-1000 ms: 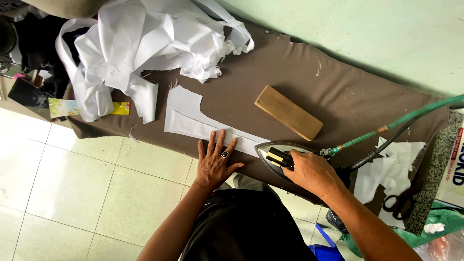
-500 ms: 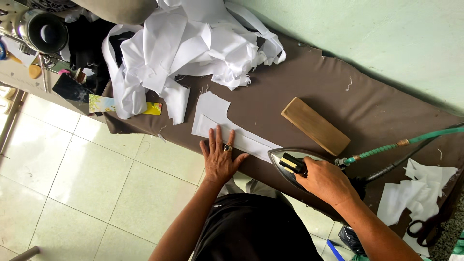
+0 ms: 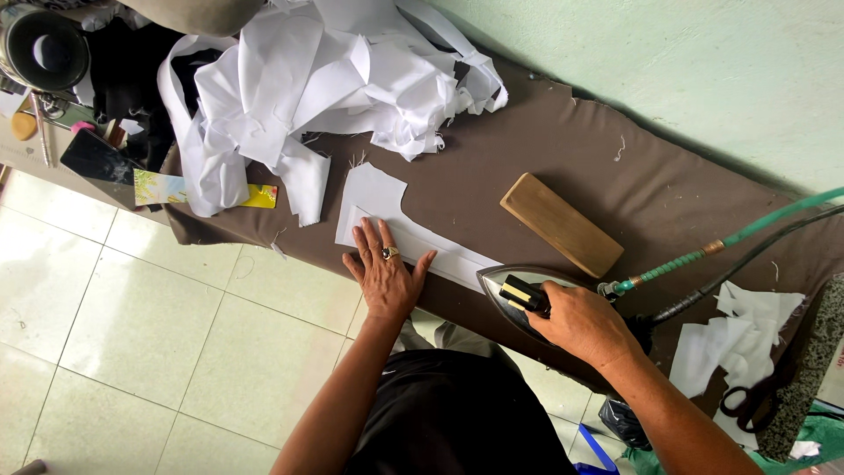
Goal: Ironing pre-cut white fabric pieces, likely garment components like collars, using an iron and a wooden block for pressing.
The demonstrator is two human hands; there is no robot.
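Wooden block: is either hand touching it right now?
No: the wooden block lies alone; the left hand presses the white fabric piece, the right hand grips the iron.

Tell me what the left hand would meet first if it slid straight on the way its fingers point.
Probably the heap of crumpled white cloth. The left hand lies flat on the flat white fabric piece, fingers pointing up the brown padded board.

Pale green wall [image 3: 703, 79] — cream tiled floor [image 3: 132, 334] — brown-covered ironing table [image 3: 668, 202].
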